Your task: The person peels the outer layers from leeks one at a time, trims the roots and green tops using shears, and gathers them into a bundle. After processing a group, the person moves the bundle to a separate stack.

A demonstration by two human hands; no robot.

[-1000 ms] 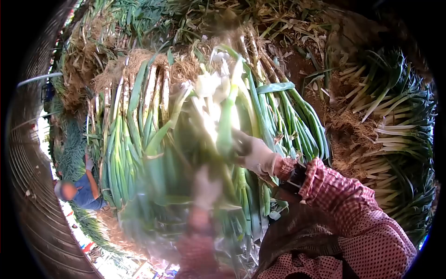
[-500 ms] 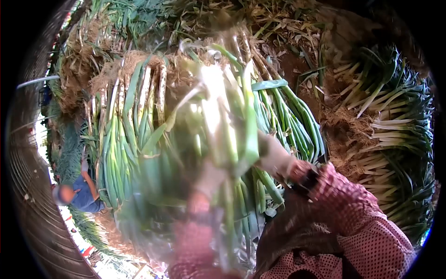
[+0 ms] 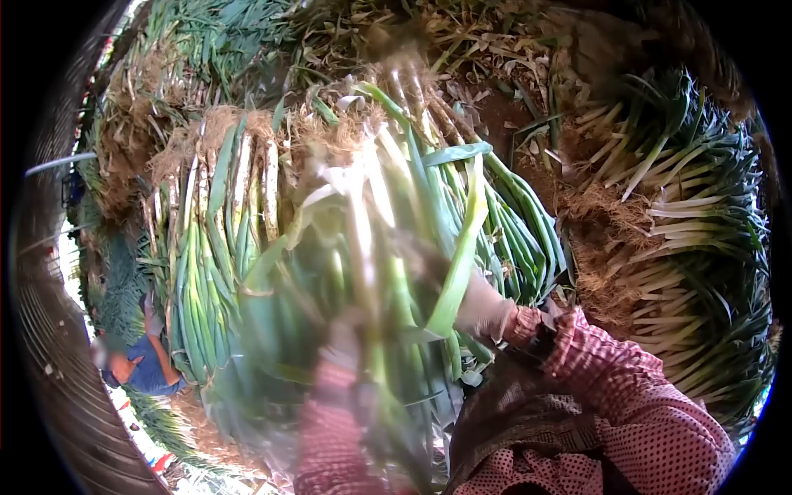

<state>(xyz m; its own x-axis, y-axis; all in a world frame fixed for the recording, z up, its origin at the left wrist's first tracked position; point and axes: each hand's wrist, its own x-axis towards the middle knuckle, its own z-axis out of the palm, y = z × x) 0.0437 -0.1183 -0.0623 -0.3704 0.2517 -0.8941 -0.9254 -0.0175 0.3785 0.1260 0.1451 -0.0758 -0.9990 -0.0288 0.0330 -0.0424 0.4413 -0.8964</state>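
Both hands wear pale gloves and are at the middle of the view. My left hand [image 3: 342, 338] is smeared, over the lower part of a blurred green onion [image 3: 360, 223] with a white stalk; its fingers are hard to make out. My right hand [image 3: 474, 301] reaches in from the right, beside a bent green leaf [image 3: 464, 247]; its fingers are blurred and partly behind leaves. A heap of long green onions lies under and around the hands, with roots [image 3: 342, 136] towards the top.
Bundled onions [image 3: 198, 272] lie at the left. Trimmed onions [image 3: 681, 223] are piled along the right, roots inward. Leaf litter [image 3: 495, 49] covers the ground at the top. A person in blue [image 3: 153, 367] is at the lower left, near a ribbed wall [image 3: 49, 355].
The blurred stalk has shifted slightly left and down. My left hand has moved a little left and down; my right hand is slightly lower. The bright leaf now bends further right.
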